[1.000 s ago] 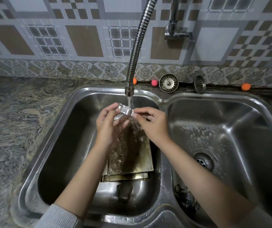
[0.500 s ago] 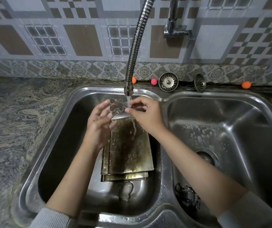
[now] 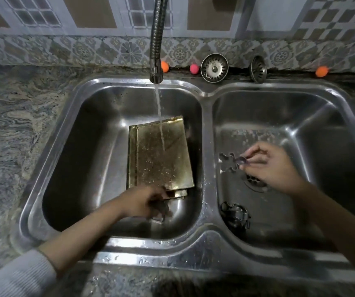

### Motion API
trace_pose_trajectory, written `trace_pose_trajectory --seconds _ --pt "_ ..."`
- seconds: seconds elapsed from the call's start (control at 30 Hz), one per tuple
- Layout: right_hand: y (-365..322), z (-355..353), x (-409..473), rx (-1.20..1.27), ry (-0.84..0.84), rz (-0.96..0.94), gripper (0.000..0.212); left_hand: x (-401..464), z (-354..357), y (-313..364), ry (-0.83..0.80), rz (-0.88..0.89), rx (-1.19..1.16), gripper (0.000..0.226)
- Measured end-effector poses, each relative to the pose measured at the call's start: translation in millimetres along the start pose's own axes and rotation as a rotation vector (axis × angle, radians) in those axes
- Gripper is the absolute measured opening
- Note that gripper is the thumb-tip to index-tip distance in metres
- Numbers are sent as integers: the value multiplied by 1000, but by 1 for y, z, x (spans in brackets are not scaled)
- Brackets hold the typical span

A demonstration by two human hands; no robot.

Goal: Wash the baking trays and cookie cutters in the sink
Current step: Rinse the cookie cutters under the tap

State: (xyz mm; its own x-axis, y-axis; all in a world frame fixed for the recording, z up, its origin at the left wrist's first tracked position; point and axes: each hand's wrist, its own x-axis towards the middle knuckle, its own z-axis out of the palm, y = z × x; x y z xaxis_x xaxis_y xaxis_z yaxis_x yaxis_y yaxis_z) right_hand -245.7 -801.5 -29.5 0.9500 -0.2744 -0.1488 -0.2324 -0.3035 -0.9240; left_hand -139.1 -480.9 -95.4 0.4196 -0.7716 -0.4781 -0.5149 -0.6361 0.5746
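Note:
Two stacked brass-coloured baking trays (image 3: 161, 155) lie flat in the left basin of the steel double sink (image 3: 207, 129), and water from the hose tap (image 3: 156, 39) falls on the top one. My right hand (image 3: 273, 166) pinches a bear-shaped metal cookie cutter (image 3: 228, 162) over the right basin, near the drain (image 3: 254, 182). More cookie cutters (image 3: 235, 215) lie in that basin's front left corner. My left hand (image 3: 144, 204) is low in the left basin at the trays' front edge, fingers curled and blurred over something dark; what it grips is unclear.
Two metal sink strainers (image 3: 214, 67) (image 3: 258, 69) lean against the tiled wall behind the sink. Small orange balls (image 3: 164, 66) (image 3: 321, 71) and a pink ball (image 3: 194, 69) sit on the back ledge. Marbled stone counter (image 3: 11, 136) runs along the left.
Both hands left the water stream. My right hand carried the bear cutter across into the right basin, and my left hand dropped to the front of the trays. The view tilted downward.

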Motion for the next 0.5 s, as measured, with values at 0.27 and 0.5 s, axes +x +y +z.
trace_pose_trajectory --seconds 0.27,0.5 --pt "92 -1 -34 -374 -262 192 34 22 36 -27 -190 262 774 60" --pt "90 8 -36 -403 -376 196 39 24 36 -41 -71 502 829 43"
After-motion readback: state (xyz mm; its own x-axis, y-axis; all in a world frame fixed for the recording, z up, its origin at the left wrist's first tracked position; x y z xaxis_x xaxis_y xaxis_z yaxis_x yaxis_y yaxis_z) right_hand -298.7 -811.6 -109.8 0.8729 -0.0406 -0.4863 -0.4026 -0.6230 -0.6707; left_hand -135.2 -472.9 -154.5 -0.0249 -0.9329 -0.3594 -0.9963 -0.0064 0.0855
